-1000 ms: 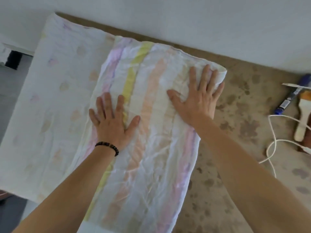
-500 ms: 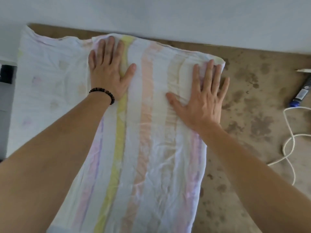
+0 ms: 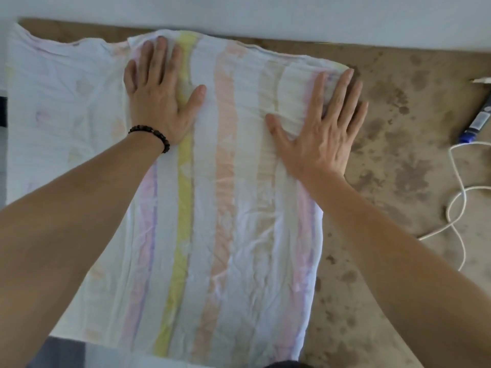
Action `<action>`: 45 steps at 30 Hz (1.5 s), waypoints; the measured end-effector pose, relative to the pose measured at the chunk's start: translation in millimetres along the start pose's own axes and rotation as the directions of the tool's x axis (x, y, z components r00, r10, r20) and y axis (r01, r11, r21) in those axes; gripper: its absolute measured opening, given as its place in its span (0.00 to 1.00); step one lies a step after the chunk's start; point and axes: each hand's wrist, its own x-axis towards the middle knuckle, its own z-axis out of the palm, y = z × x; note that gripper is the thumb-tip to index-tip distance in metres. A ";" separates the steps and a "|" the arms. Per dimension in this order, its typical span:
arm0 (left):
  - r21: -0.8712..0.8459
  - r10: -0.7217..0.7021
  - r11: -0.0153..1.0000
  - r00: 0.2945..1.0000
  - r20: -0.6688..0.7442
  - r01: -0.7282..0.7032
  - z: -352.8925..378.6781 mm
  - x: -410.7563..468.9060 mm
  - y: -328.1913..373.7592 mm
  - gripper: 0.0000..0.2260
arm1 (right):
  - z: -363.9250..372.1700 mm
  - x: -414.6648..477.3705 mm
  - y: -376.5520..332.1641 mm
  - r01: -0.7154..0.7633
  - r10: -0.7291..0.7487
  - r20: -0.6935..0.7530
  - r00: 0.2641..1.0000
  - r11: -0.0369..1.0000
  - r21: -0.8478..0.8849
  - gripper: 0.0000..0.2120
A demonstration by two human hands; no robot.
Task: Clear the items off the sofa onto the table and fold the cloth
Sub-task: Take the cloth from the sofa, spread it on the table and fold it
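While cloth [image 3: 225, 235] lying half-folded, left hand [image 3: 159, 102] and right hand [image 3: 316, 136] pressing it flat, fingers straight; more folds pending, probably.

We've slid our left hand [image 3: 159, 99] from the middle of the striped cloth [image 3: 225, 208] up to its far edge, approx. level w/ the right hand [image 3: 316, 128]. Brush at right is out of frame now.
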 end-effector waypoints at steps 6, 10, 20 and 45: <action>0.125 0.005 0.992 0.990 -0.139 0.012 -7.2 -5.8 5.2 0.23 | 1.8 -1.1 1.7 0.024 -0.024 -0.030 0.999 1.000 -0.004 0.44; 0.162 0.075 0.985 0.988 -0.138 -0.052 -19.5 -29.2 21.1 0.20 | -2.9 -5.0 2.8 0.043 -0.045 -0.058 0.997 0.999 -0.027 0.37; -0.025 0.037 0.999 0.993 0.114 -0.034 -5.1 -249.3 -1.6 0.30 | -9.2 -192.7 -43.1 0.184 -0.181 -0.061 0.982 0.981 0.063 0.30; -0.110 0.156 0.978 0.972 -0.179 -0.177 -8.8 -314.9 -41.2 0.23 | 13.9 -315.9 -51.2 0.095 -0.111 -0.204 0.973 0.992 -0.089 0.27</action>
